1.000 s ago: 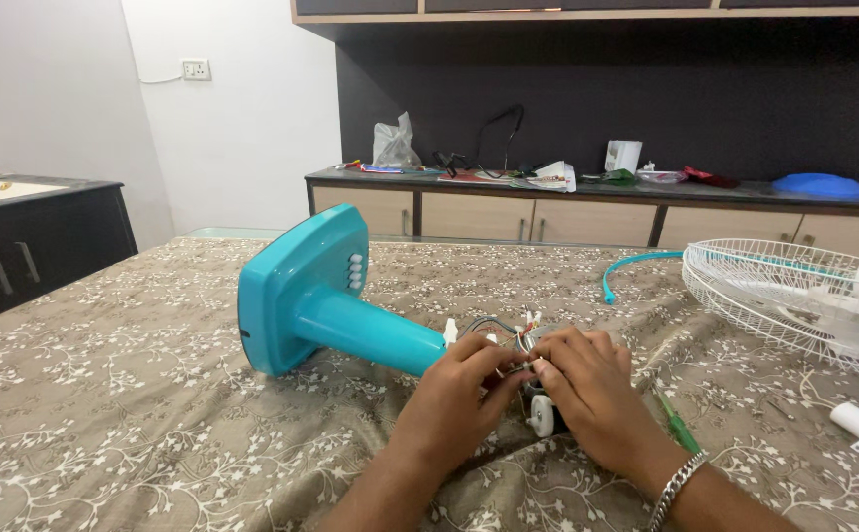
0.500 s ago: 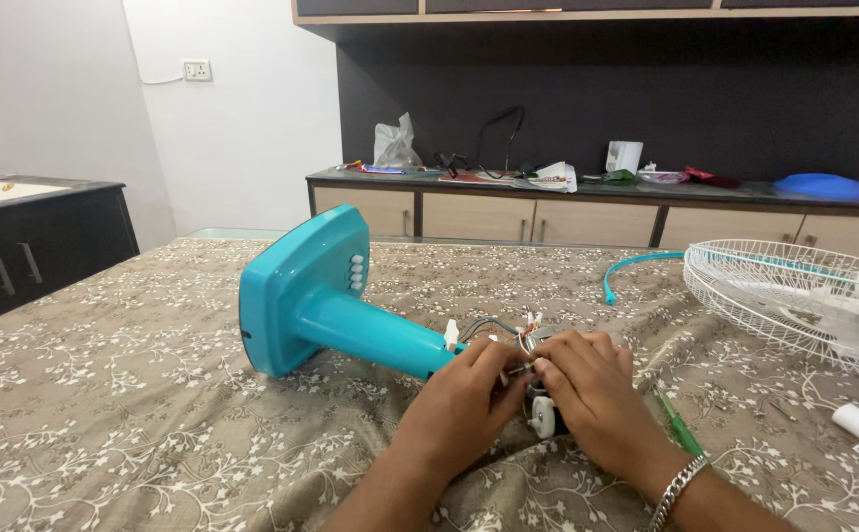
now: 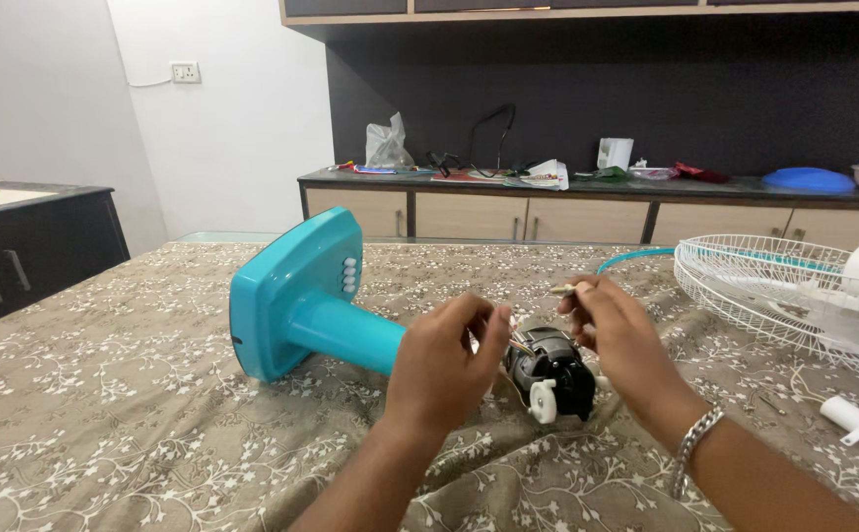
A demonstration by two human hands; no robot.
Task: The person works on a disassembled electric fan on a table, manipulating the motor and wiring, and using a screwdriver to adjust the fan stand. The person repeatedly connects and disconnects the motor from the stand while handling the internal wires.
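A turquoise fan stand (image 3: 306,300) lies on its side on the patterned bedspread (image 3: 104,424), base to the left. At its neck sits the bare black motor (image 3: 550,375) with a white knob and loose coloured wires (image 3: 522,343). My left hand (image 3: 446,362) hovers just left of the motor, fingers curled toward the wires; its back hides whether it grips them. My right hand (image 3: 618,333) is raised above the motor's right side, pinching a small metal piece (image 3: 561,290) between thumb and forefinger. A metal bracelet circles that wrist.
A white wire fan guard (image 3: 779,286) lies at the right with a white part on it. A small white cylinder (image 3: 852,421) rests near the right edge. A cluttered counter (image 3: 587,182) runs along the back wall; a dark cabinet (image 3: 25,246) stands left.
Both hands have lifted off the motor, which now shows between them. My right hand has risen with a small metal piece in its fingers.
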